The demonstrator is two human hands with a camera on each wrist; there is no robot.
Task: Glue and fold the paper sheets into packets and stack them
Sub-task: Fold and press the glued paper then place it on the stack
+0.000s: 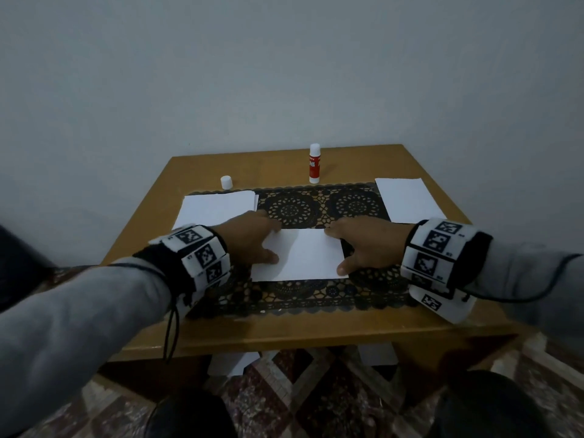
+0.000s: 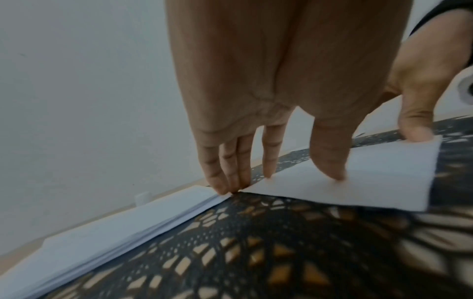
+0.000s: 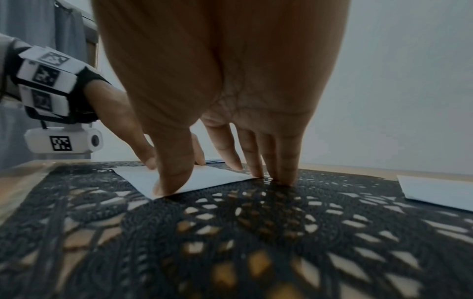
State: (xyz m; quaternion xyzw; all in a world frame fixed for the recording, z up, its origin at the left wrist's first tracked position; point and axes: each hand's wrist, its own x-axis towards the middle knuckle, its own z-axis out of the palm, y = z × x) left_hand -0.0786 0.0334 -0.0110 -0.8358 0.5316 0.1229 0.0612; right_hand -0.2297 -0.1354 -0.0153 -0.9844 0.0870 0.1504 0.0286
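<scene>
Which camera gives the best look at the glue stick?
The head view: the glue stick stands upright and whole at the table's far edge, beyond the lace mat. Neither the left wrist view nor the right wrist view shows it at all.

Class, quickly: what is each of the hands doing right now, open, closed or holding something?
Left hand: open, straight fingers pressing on the folded paper.
Right hand: open, fingertips pressing the same paper's right edge.

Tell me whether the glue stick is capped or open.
Open. The glue stick stands upright at the table's far edge, while its white cap stands apart to the left, near the paper stack.
</scene>
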